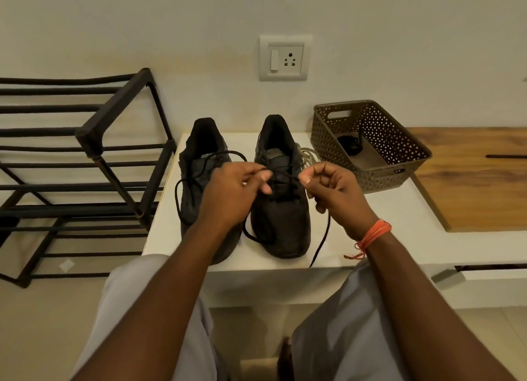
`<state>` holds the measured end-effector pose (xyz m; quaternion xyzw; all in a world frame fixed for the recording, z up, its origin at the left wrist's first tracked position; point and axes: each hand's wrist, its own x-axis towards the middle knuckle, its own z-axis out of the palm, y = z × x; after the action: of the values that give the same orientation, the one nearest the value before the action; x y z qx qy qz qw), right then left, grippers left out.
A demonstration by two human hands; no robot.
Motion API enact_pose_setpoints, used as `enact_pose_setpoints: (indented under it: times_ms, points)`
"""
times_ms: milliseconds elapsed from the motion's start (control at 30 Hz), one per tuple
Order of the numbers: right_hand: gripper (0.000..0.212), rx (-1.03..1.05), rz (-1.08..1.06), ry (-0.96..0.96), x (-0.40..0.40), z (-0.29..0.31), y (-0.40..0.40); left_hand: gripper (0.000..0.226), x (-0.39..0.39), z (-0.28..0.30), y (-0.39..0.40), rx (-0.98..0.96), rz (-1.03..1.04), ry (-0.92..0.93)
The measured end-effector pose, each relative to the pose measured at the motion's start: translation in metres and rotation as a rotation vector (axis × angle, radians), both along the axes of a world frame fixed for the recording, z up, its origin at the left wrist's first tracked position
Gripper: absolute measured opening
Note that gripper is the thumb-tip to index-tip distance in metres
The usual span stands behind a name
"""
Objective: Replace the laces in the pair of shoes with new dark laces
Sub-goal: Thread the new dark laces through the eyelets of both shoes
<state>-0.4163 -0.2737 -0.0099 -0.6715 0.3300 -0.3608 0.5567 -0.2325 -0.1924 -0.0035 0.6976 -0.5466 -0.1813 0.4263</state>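
Grip (332,191) on lace (322,243); basket (370,141) beside

No readable text, labels, brands or numbers anywhere.

Checked the likely spots: right shoe (281,192) tongue has a pale patch at 12 o'clock of its laced part, too blurred to read; left shoe (199,175) tongue has a small light tag, also unreadable. Wall socket plate (284,57) at 12 o'clock of the shoes is plain, only a switch and pin holes, no markings legible. Brown basket (370,143) at 2 o'clock shows a cut-out pattern only, no lettering.
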Motion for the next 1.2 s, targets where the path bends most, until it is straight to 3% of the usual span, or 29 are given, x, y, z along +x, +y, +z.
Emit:
enact_pose_setpoints:
  times_ms: [100,200,267,367,433,500,600,700,800,933,1100,1200]
  points:
    - [0.013,-0.02,-0.059,0.048,-0.013,-0.002,-0.009,0.024,0.027,0.007,0.008,0.025,0.272,-0.106]
    - [0.017,-0.044,-0.07,0.085,-0.019,-0.003,-0.013,0.028,0.038,0.003,0.012,0.107,0.351,-0.185]
    - [0.018,-0.04,-0.058,0.077,-0.016,-0.003,-0.012,0.034,0.031,-0.001,0.01,0.087,0.306,-0.286]
    - [0.02,-0.034,0.021,0.06,-0.007,-0.004,-0.005,0.046,0.006,0.0,0.005,-0.086,0.064,-0.416]
    - [0.019,-0.042,0.067,0.064,-0.001,-0.005,-0.002,0.048,-0.01,-0.001,0.003,-0.101,-0.054,-0.463]
    - [0.018,-0.059,0.094,0.054,0.002,-0.004,-0.003,0.047,-0.019,-0.004,0.002,-0.027,-0.09,-0.455]
    - [0.015,-0.118,0.111,0.094,0.0,-0.002,-0.006,0.027,-0.02,-0.007,0.001,0.01,-0.079,-0.44]
    - [0.013,-0.11,0.04,0.082,-0.01,0.0,-0.013,0.015,-0.001,-0.005,0.0,0.005,0.074,-0.247]
    - [0.01,-0.104,-0.053,0.074,-0.025,-0.001,-0.023,0.014,0.026,-0.002,0.005,0.058,0.229,-0.184]
    - [0.011,-0.123,-0.056,0.117,-0.021,-0.005,-0.021,0.012,0.022,0.005,0.009,0.083,0.087,-0.15]
    - [0.033,-0.185,0.025,0.186,-0.001,-0.012,-0.015,0.005,-0.001,0.002,0.004,0.081,-0.102,-0.118]
    - [0.02,-0.251,0.033,0.266,-0.002,-0.016,-0.016,0.005,-0.004,-0.001,0.006,0.095,-0.137,-0.106]
